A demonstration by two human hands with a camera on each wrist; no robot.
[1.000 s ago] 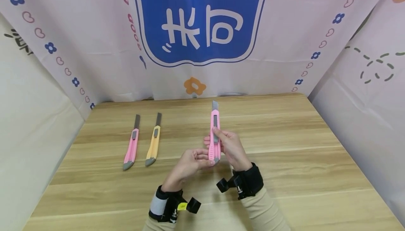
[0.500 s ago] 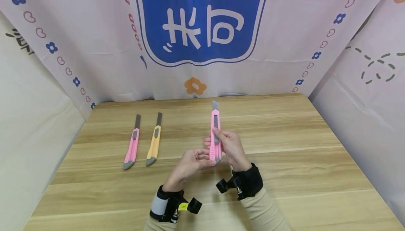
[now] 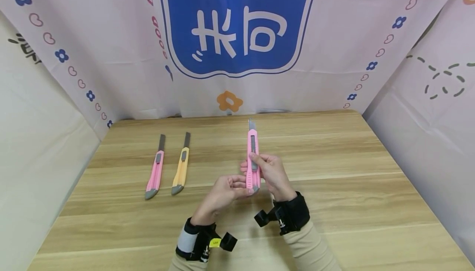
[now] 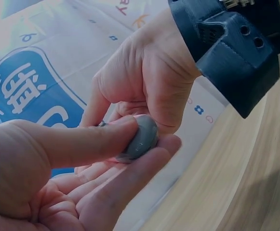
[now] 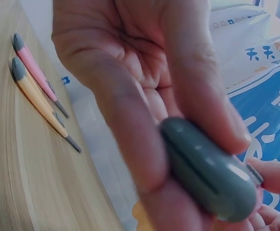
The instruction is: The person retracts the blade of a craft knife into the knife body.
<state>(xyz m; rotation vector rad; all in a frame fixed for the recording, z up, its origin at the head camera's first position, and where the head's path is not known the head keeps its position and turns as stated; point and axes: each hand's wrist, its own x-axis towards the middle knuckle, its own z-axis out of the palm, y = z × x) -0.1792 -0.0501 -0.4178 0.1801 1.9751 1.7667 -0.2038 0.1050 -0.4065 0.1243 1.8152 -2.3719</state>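
A pink utility knife [image 3: 253, 141] is held up between both hands, its grey blade [image 3: 252, 124] pointing toward the back of the table. My right hand [image 3: 272, 174] grips the handle, with the thumb on the grey slider [image 3: 254, 164]. The left hand [image 3: 224, 192] pinches the grey end cap [image 4: 142, 139] between thumb and fingers. In the right wrist view that end cap [image 5: 209, 168] is close to the camera. To the left lie a second pink utility knife [image 3: 155, 174] and a yellow utility knife [image 3: 180, 170], both with blades out.
The wooden table [image 3: 334, 221] reaches back to a white printed cloth [image 3: 326, 85] with a blue emblem. Pale cloth walls stand on both sides. Each wrist wears a black strap [image 3: 295, 213] with a camera.
The right thumb and the slider have shifted slightly toward the end cap, and the blade tip shows narrower. Left hand and the two knives on the table keep their places.
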